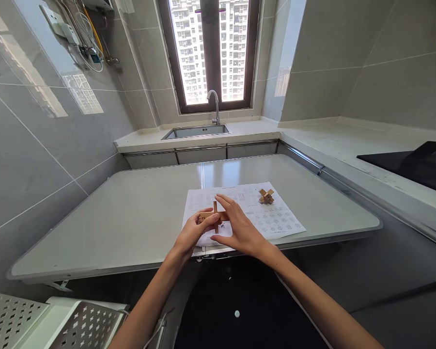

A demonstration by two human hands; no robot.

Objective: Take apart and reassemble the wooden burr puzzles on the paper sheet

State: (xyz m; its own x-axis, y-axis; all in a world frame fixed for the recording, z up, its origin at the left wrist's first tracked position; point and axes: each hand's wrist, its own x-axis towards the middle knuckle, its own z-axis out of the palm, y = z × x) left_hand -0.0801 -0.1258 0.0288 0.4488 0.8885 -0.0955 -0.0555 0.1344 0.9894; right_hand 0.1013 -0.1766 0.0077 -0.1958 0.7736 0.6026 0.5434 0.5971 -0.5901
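My left hand [190,235] holds crossed wooden burr puzzle pieces [215,208] above the paper. One piece lies sideways between its thumb and fingers, with a dark mark on its face. Another stands upright across it. My right hand [241,228] curves around the right side of the pieces, index finger at the upright piece's top end and thumb by its bottom end. Whether both fingertips press on it is hard to see. A printed sheet [285,220] with rows of small diagrams lies under my hands. On its upper right part sits an assembled wooden burr puzzle [266,196].
The pale table [131,213] has rounded corners and a seam. Beyond it are a counter with a sink [196,131] and faucet [216,106]. A black cooktop [414,162] is on the right counter. White perforated panels [83,325] stand at lower left.
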